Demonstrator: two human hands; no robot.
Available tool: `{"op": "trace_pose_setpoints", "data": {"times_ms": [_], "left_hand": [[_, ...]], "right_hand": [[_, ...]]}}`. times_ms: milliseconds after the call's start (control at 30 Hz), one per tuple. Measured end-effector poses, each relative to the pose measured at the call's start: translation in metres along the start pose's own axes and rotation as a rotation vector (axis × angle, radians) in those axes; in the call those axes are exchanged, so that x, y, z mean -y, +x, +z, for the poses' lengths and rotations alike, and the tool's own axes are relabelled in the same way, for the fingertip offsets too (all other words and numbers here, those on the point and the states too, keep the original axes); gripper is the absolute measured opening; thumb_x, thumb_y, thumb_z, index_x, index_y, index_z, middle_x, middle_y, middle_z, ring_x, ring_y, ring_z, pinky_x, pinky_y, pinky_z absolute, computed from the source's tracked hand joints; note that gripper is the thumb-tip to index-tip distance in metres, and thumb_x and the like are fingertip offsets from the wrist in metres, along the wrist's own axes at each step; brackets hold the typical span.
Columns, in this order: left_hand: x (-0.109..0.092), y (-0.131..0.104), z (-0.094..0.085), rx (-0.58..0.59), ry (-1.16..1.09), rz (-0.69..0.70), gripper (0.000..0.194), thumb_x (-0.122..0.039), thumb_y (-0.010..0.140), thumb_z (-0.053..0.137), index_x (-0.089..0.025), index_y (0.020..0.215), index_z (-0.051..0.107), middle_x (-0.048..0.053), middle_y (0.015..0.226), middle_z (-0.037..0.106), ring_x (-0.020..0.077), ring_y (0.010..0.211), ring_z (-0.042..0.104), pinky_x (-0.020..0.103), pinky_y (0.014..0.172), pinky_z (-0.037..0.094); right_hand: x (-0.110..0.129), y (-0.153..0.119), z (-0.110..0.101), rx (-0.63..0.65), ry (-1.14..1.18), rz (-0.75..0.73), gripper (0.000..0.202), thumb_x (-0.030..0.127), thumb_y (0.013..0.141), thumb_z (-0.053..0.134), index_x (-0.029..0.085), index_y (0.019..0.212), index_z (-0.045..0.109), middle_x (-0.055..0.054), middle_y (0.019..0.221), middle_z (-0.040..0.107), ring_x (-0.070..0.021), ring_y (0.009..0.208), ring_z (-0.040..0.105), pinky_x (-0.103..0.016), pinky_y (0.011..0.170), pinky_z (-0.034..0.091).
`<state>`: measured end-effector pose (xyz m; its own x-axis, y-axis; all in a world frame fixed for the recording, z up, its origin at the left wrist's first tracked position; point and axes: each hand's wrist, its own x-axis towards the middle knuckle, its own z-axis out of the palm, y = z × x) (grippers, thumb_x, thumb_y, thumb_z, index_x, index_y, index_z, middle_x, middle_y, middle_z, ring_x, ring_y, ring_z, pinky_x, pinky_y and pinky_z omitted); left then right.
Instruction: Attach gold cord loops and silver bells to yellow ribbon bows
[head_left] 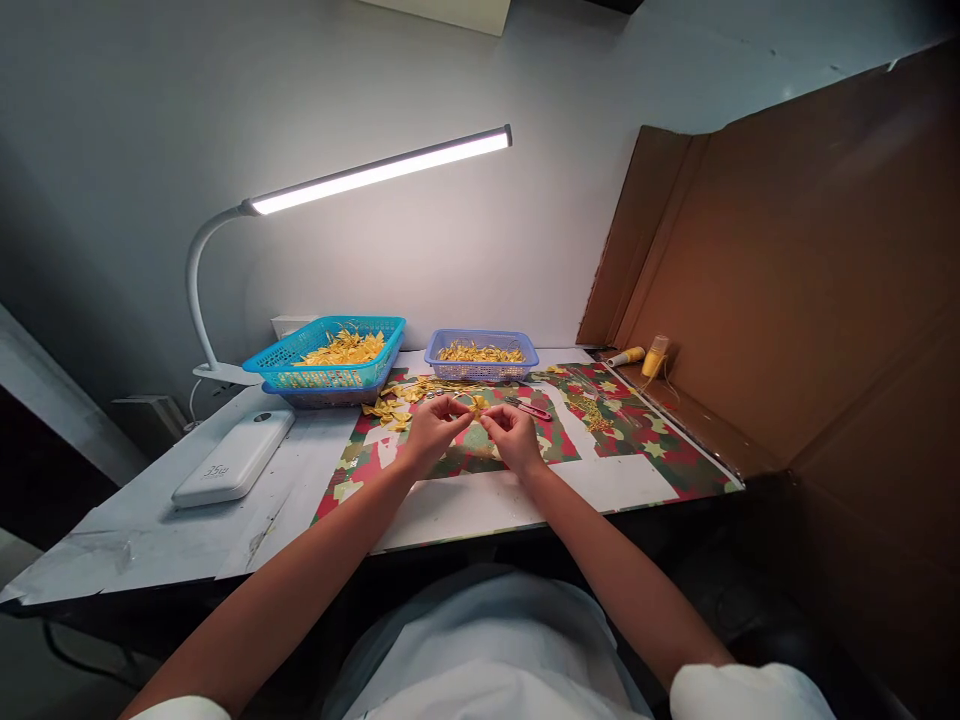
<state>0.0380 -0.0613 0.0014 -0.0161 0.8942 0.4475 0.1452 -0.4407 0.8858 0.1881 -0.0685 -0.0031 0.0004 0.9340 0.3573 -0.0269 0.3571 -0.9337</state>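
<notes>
Between my two hands, above the patterned mat, is a small yellow ribbon piece (478,404). The fingers of my left hand (438,432) pinch its left side, and my right hand (513,434) has thumb and fingertips closed at its right side. Just behind my right hand lies a pair of small red-handled snips (531,408). Loose yellow bows (391,408) are spread on the mat to the left of my left hand. Thin gold ties (592,413) form a pile to the right.
A turquoise basket (326,377) of yellow bows and a purple basket (481,370) of yellow pieces stand behind. A white power bank (236,460) and lamp (217,372) are at left. Yellow thread spools (655,357) stand beside the cardboard (810,260) at right.
</notes>
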Motion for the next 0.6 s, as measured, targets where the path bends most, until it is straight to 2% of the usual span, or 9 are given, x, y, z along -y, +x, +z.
{"op": "trace_pose_setpoints", "data": {"times_ms": [600], "left_hand": [[0.0029, 0.0000, -0.0011, -0.004, 0.061, 0.045, 0.019, -0.033, 0.067, 0.073, -0.016, 0.065, 0.065, 0.002, 0.068, 0.066, 0.0131, 0.063, 0.056, 0.024, 0.060, 0.044]], "right_hand": [[-0.0055, 0.0011, -0.0001, -0.010, -0.023, -0.008, 0.021, 0.038, 0.066, 0.063, 0.018, 0.069, 0.063, 0.001, 0.058, 0.058, -0.0121, 0.050, 0.049, -0.026, 0.050, 0.039]]}}
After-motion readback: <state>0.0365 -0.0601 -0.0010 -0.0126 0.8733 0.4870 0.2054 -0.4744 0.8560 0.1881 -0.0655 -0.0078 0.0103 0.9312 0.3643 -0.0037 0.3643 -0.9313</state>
